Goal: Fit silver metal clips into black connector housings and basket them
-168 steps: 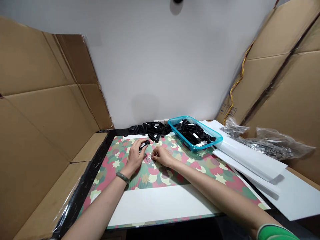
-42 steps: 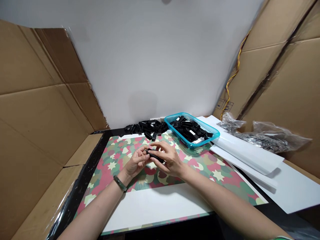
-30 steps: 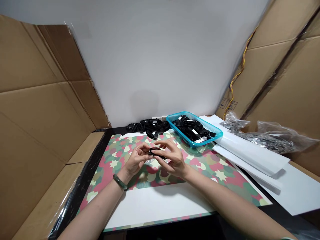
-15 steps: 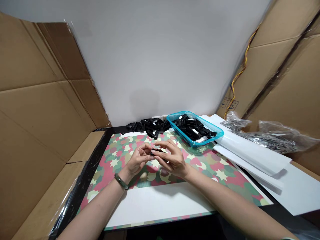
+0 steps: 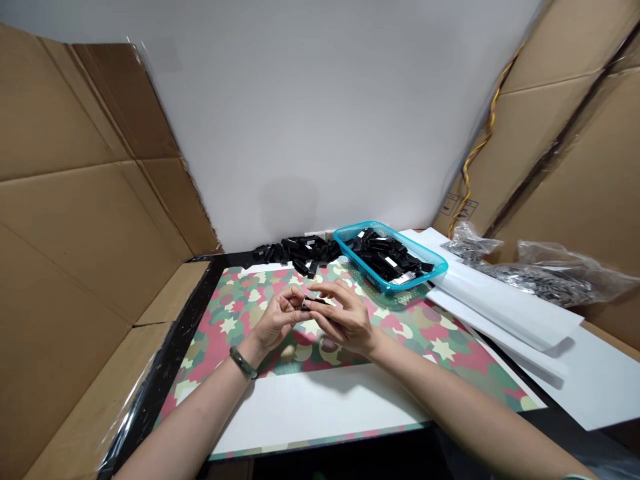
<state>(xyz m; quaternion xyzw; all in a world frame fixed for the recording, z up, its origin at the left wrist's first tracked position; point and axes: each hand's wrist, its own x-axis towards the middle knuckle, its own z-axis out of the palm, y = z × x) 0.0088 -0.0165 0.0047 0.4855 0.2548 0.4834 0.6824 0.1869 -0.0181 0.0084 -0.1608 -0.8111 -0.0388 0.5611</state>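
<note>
The nearly closed left hand (image 5: pixel 275 320) and right hand (image 5: pixel 349 323) pinched a black plastic-looking bar (image 5: pixel 307 303), seemingly light, stiff, best held by its sides.

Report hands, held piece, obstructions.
Right hand grips slim black plastic piece; left hand at its end, grip unclear. Fingers hide most of it. Turquoise rectangular plastic basket beyond.

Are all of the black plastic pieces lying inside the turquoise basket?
No, a loose pile of black plastic pieces lies outside the turquoise basket, beside it near the wall.
</note>
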